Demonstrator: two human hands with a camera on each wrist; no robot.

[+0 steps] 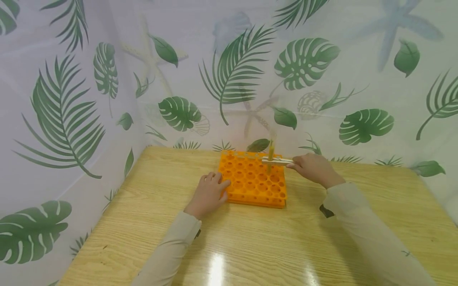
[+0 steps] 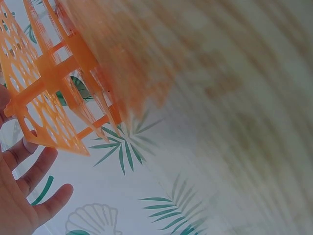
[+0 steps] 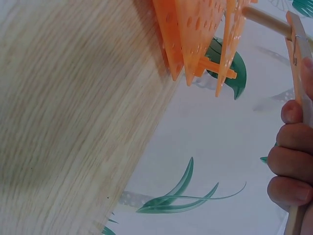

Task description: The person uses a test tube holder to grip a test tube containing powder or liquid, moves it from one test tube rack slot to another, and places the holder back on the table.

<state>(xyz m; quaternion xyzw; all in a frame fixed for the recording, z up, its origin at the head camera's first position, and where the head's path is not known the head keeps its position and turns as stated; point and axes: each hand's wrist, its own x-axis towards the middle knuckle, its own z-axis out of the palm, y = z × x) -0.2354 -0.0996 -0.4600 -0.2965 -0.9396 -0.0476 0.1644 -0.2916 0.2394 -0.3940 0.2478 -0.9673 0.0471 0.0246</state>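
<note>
An orange test tube rack (image 1: 250,184), its top plate full of round holes, stands on the wooden table. My right hand (image 1: 315,169) grips a wooden test tube clamp (image 1: 277,161) by its handle, fingers curled around it in the right wrist view. Held in the clamp's jaws is a test tube (image 1: 271,153) with yellowish contents, roughly upright over the rack's far right part. Its rounded lower end shows right at the top plate in the right wrist view. My left hand (image 1: 210,190) touches the rack's left edge with loosely spread fingers (image 2: 46,159).
The light wood table (image 1: 171,174) extends around the rack on both sides and in front. Behind and to the left hangs a white cloth (image 1: 186,79) printed with green leaves, meeting the table's far edge close behind the rack.
</note>
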